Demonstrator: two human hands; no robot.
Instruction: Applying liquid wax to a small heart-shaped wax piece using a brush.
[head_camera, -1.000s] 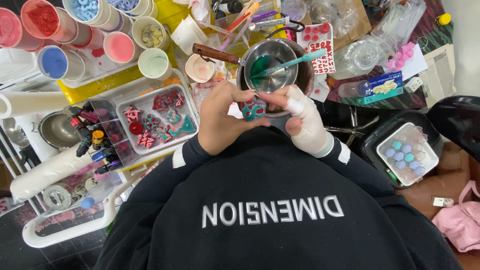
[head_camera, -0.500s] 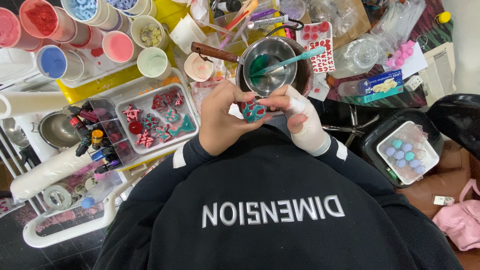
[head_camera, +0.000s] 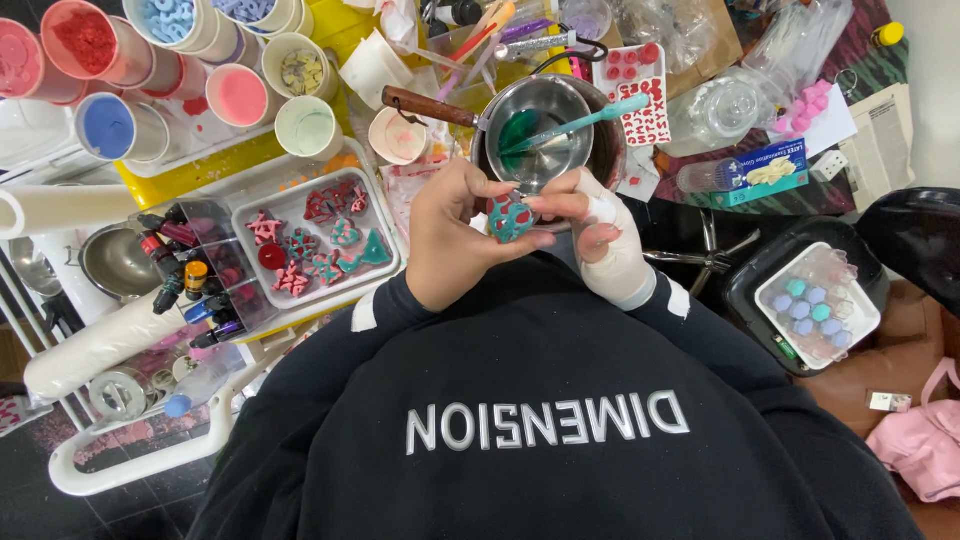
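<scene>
The person wears a black sweatshirt (head_camera: 560, 400) with silver-grey letters across the chest and a white stripe on each sleeve near the cuff. The left hand (head_camera: 450, 240) is bare. The right hand (head_camera: 605, 245), at 3 o'clock from it, is wrapped in a white bandage or glove.

Both forearms in black sleeves meet at chest height, the bare left hand (head_camera: 450, 240) and the gloved right hand (head_camera: 605, 245) curled inward, fingertips pinched together.

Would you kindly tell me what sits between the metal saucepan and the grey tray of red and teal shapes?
In the head view, a small cream cup with a pinkish inside sits between the metal saucepan and the grey tray, under the pan's wooden handle.
</scene>
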